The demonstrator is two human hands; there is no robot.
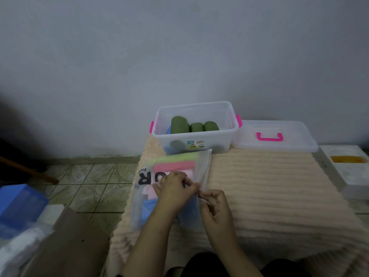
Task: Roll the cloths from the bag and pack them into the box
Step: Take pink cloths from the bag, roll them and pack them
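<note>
The left hand and right hand pinch the bag edge; parting it evenly should free the cloths.

Your work surface is a low table covered by a peach ribbed fleece blanket. On it you have a clear plastic box with pink latches at the far edge, its clear lid with a pink handle just beside it, and a translucent printed plastic bag nearer you.
</note>
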